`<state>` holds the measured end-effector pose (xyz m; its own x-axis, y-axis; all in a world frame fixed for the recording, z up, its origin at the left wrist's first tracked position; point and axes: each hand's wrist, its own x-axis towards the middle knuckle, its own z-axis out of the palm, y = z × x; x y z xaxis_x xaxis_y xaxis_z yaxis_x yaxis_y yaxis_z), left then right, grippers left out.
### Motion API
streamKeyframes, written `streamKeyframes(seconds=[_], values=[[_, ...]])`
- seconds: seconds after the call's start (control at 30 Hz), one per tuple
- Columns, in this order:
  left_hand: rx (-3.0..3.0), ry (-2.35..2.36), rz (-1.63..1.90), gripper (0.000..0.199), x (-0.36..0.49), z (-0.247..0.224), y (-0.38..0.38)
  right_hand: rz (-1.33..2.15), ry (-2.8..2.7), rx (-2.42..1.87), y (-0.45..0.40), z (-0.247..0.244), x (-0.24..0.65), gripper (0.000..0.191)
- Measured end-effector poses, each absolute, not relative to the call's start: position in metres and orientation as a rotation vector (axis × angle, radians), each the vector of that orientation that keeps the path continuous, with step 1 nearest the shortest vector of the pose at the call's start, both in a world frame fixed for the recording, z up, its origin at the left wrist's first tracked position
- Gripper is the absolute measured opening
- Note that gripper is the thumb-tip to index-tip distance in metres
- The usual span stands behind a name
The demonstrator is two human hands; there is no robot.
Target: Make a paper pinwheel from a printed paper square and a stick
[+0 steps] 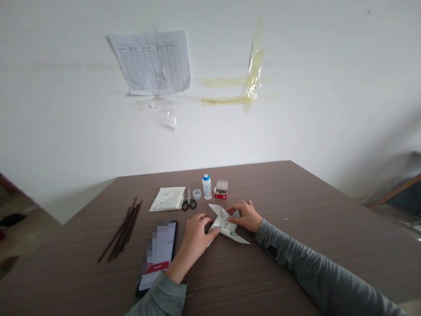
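A folded paper pinwheel (224, 226), made from printed paper, lies on the table between my hands. A small shiny piece sits at its centre. My left hand (196, 235) is closed on the pinwheel's left side, thumb on the front and fingers curled behind. From the right, my right hand (247, 217) pinches the pinwheel near its middle, and part of the blade there is hidden by the fingers. Just beyond stand a white bottle with a blue cap (207, 188) and an open red box (220, 191) holding small metal pieces.
Black-handled scissors (189, 203) lie between a stack of printed paper (167, 199) and a small clear cup (197, 194). Several dark brown sticks (123, 232) rest at the left, near a phone (161, 254). The wall rises behind the table's (315, 210) far edge.
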<state>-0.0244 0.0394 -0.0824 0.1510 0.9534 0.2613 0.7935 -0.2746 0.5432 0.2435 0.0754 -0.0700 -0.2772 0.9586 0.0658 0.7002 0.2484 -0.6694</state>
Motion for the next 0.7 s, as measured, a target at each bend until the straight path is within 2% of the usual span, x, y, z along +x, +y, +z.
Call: streamKeyframes(seconds=[0.2, 0.47, 0.6, 0.7], values=[[2.141, 1.643, 0.702, 0.040, -0.035, -0.071, 0.037, 0.730, -2.041, -1.552, 0.071, -0.063, 0.245, 0.036], [2.147, 1.619, 0.694, 0.041, -0.037, -0.068, 0.033, 0.624, -2.006, -1.495, 0.072, -0.072, 0.266, 0.033], [2.159, 1.623, 0.664, 0.041, -0.038, -0.067, 0.030, 0.408, -1.997, -1.471, 0.076, -0.096, 0.285, 0.043], [2.176, 1.631, 0.614, 0.043, -0.037, -0.065, 0.028, 0.381, -2.058, -1.453, 0.076, -0.109, 0.297, 0.063]])
